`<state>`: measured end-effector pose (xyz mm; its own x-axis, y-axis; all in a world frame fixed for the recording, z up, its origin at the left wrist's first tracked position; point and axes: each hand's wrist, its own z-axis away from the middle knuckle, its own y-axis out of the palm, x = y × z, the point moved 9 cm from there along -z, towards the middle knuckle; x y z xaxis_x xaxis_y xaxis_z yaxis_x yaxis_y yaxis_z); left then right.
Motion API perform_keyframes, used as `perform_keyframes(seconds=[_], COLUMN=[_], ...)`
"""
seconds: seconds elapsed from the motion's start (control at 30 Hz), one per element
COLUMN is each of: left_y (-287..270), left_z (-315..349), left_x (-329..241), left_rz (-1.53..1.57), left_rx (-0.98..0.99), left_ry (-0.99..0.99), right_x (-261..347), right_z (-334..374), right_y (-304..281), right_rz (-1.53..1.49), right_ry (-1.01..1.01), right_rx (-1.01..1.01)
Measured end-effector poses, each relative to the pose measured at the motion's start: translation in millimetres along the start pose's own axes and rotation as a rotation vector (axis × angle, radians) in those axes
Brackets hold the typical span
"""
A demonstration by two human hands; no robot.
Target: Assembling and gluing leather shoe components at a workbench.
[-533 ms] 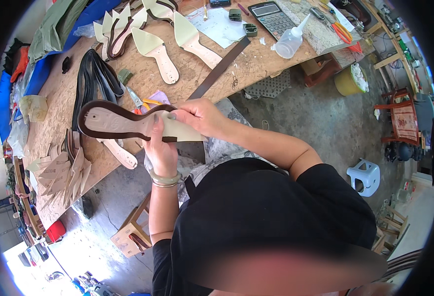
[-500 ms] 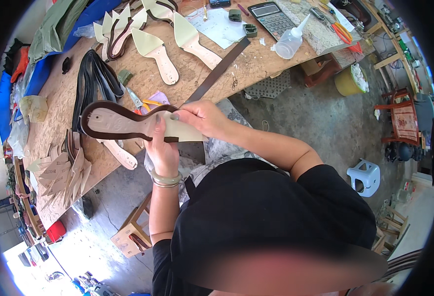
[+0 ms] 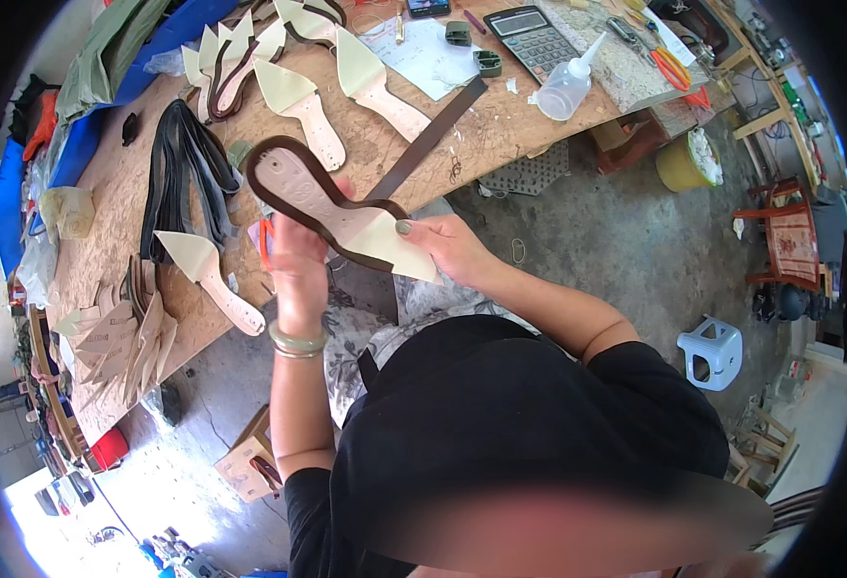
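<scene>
My right hand (image 3: 448, 249) grips a pale, pointed insole (image 3: 375, 231) near its wide end, thumb on top. A dark brown strip (image 3: 322, 178) runs along the insole's edge, and its loose tail (image 3: 431, 135) reaches over the table. My left hand (image 3: 300, 255), partly blurred, is closed beside and partly behind the insole. An orange scissor handle (image 3: 265, 243) shows at that hand; the blades are hidden. Left of it, another pale insole (image 3: 213, 279) lies on the table's edge.
On the wooden table (image 3: 105, 202) lie black strips (image 3: 187, 183), a stack of brown pieces (image 3: 120, 332) and several more insoles (image 3: 298, 106). A calculator (image 3: 537, 43) and a squeeze bottle (image 3: 566, 89) stand farther right. A white stool (image 3: 711, 352) is on the floor.
The insole has swung, its rounded end now higher and farther right. My left hand has left its top and taken the scissors from the table. My right hand has shifted slightly right.
</scene>
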<state>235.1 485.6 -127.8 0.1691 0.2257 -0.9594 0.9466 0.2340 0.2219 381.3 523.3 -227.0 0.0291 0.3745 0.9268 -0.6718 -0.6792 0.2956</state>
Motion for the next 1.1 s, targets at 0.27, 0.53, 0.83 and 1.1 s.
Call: perform_keyframes(seconds=[0.27,0.53,0.83,1.1], left_y=[21,38,53,72], left_z=[-46,-49,-46,-34], left_x=[-10,-17,-8,24], left_rz=[0.182,-0.02,-0.109,-0.024], left_rx=[-0.066,-0.041,0.148,0.508], left_ry=[-0.133,-0.106,-0.089,-0.244], right_x=[-13,119,157,179], right_z=[-2,-20,-45,-51], right_y=[-20,-15,38,-5], right_rz=[0.373,0.243,0.364,0.11], right_ry=[0.044,-0.513,-0.368,-0.585], right_rx=[-0.021,0.05,0.18,-0.025])
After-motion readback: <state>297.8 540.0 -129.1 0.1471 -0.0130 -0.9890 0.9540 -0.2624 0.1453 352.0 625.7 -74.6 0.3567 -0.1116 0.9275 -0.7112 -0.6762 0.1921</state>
